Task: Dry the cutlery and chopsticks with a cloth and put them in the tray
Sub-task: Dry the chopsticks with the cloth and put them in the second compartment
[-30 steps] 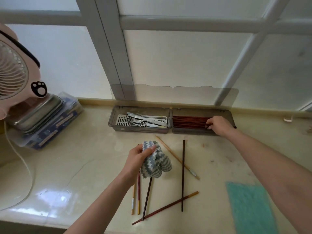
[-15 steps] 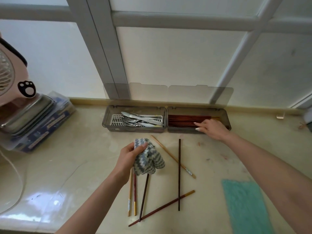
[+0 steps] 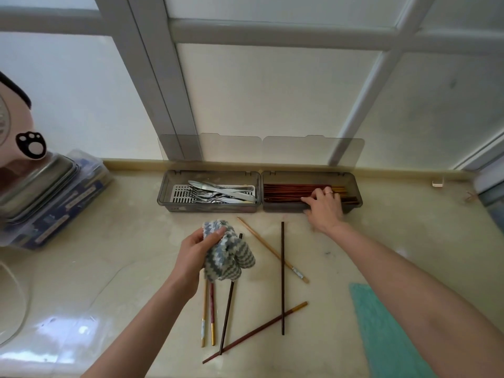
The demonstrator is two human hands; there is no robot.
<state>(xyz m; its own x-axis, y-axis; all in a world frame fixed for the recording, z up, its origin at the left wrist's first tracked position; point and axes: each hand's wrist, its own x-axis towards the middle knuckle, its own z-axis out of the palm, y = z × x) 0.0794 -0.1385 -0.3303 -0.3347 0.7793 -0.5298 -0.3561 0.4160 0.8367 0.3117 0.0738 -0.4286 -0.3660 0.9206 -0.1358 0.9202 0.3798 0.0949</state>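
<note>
Wooden chopsticks are what's left to do, six of them loose on the cream worktop (image 3: 114, 241), all in front of the grey tray (image 3: 212, 207) that sits against the back edge under the window. Cutlery (image 3: 218, 192) already lies in the tray's left compartment, and a bundle of dark red chopsticks (image 3: 286, 192) lies lengthwise in the right one.

My guess at what the next pick turns on: most of the loose sticks run front to back, at right angles to the way the tray's bundle lies, so whichever one gets grabbed needs a quarter turn before it drops in. The long dark chopstick (image 3: 282, 276) has its far tip just in front of the tray, slightly left of the right hand (image 3: 326, 211), so that hand looks nearer to it. The pale bamboo chopstick (image 3: 272, 253) slants between the two hands.

Right hand rests palm down over the tray's front wall, fingers spread flat on the bundle, gripping nothing as far as I can see. Left hand (image 3: 191, 257) is closed around the bunched blue-grey cloth (image 3: 229, 257), just above the near ends of three sticks (image 3: 215, 315) that poke out toward the front edge. A teal cloth (image 3: 381, 328) lies flat at the front right.
</note>
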